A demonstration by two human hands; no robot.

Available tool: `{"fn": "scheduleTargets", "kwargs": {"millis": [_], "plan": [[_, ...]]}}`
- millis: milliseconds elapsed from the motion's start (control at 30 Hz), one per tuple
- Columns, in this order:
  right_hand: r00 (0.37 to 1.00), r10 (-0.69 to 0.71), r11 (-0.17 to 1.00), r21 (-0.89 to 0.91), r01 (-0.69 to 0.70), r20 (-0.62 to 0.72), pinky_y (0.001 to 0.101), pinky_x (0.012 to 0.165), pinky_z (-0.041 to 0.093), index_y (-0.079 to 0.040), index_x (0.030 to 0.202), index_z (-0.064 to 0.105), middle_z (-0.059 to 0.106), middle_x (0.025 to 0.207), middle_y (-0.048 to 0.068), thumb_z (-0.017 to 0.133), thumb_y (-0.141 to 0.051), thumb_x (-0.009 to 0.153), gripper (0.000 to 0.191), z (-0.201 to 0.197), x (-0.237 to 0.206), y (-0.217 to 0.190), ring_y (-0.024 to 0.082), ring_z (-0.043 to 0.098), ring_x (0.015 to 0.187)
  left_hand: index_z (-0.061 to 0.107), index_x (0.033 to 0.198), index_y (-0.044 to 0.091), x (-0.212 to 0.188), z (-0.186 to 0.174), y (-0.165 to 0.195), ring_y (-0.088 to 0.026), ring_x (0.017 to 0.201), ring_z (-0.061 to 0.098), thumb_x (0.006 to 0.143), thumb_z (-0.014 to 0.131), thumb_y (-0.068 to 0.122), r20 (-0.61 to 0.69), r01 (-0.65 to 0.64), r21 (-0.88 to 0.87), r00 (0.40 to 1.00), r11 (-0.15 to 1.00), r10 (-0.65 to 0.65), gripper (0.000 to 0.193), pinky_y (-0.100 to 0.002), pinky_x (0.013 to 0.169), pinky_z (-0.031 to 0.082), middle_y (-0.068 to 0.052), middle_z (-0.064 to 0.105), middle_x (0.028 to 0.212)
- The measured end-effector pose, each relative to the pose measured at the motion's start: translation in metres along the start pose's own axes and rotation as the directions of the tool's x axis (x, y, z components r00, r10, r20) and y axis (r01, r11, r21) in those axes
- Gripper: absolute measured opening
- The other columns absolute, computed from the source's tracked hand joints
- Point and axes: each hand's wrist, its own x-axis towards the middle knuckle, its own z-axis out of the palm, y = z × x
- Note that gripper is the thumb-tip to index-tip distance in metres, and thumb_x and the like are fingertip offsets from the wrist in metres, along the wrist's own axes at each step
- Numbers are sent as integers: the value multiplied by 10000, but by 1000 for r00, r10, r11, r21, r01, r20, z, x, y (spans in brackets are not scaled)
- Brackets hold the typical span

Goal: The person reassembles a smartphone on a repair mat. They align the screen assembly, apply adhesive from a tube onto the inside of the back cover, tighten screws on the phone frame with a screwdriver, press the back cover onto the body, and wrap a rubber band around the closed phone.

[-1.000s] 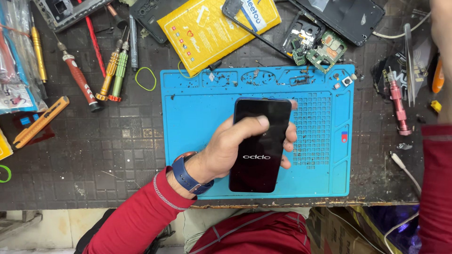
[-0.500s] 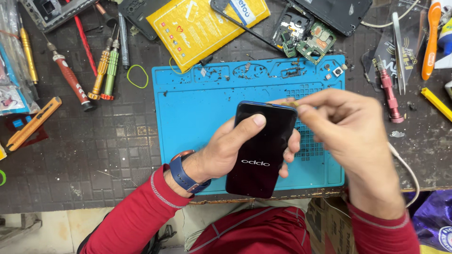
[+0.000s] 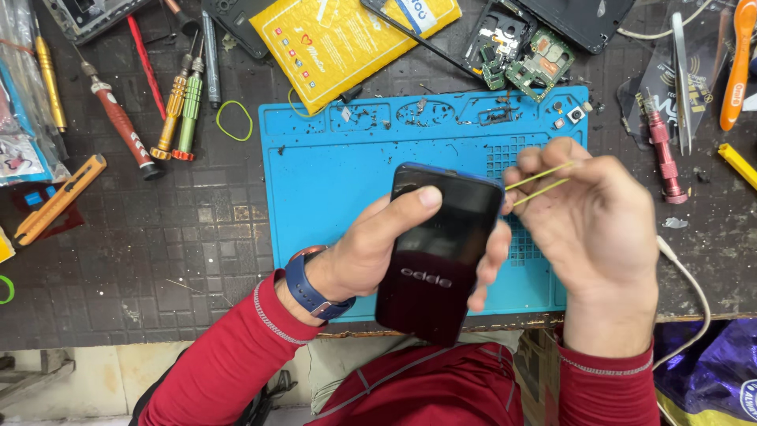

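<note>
My left hand [image 3: 378, 248] holds a black smartphone [image 3: 438, 256], screen up, over the near half of a blue repair mat [image 3: 331, 170]. Its thumb lies across the top of the dark screen. My right hand [image 3: 587, 221] is at the phone's upper right corner and pinches a thin yellow rubber band [image 3: 538, 181], stretched from that corner toward the fingers. A blue watch strap is on my left wrist. Both sleeves are red.
Several screwdrivers [image 3: 177, 102] and a loose yellow rubber band [image 3: 234, 120] lie left of the mat. A yellow padded envelope [image 3: 347, 39], circuit boards [image 3: 528, 67] and a phone shell sit behind it. At right: a red tool [image 3: 662, 154], tweezers [image 3: 682, 79], an orange handle [image 3: 737, 63].
My right hand came in from the right to the phone's upper right corner and now stretches a yellow rubber band there. The phone stayed in my left hand.
</note>
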Motion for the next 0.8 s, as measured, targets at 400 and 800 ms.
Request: {"fn": "scheduleTargets", "kwargs": {"millis": [400, 800], "plan": [[746, -57, -43, -749, 662, 663, 317, 547, 451, -60, 1348, 640, 436, 743, 85, 449, 99, 706, 688, 39, -57, -37, 212, 489, 602, 461, 1353, 18, 7, 6, -9, -180, 926, 661, 1116, 425, 263, -169, 227, 508, 972, 831, -162, 343, -335, 715, 625, -157, 666, 1113], [776, -522, 749, -246, 616, 354, 251, 527, 360, 2, 1150, 673, 478, 662, 54, 462, 51, 974, 279, -41, -57, -7, 127, 447, 624, 506, 1387, 5, -3, 15, -3, -181, 1042, 653, 1149, 476, 251, -27, 58, 372, 998, 926, -51, 343, -343, 807, 622, -131, 659, 1216]]}}
